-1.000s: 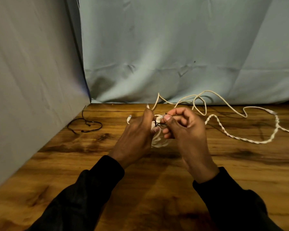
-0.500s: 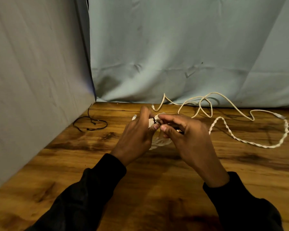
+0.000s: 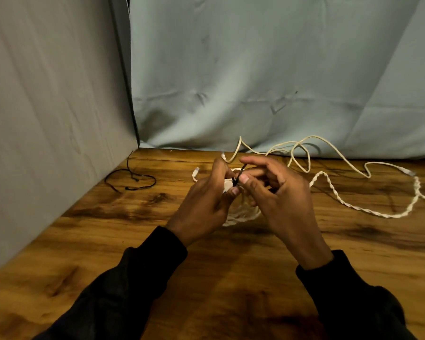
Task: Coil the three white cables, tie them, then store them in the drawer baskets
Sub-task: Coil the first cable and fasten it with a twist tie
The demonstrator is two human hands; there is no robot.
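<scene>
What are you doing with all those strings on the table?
A person is bundling up white cables. The left hand holds a coiled white cable, and the right hand pinches a thin black tie at the top of the coil. Two more white cables, a plain cable and a twisted cable, lie loose on the wooden table behind the hands. More black ties wait near the left wall. No drawer shows in this view.
</scene>
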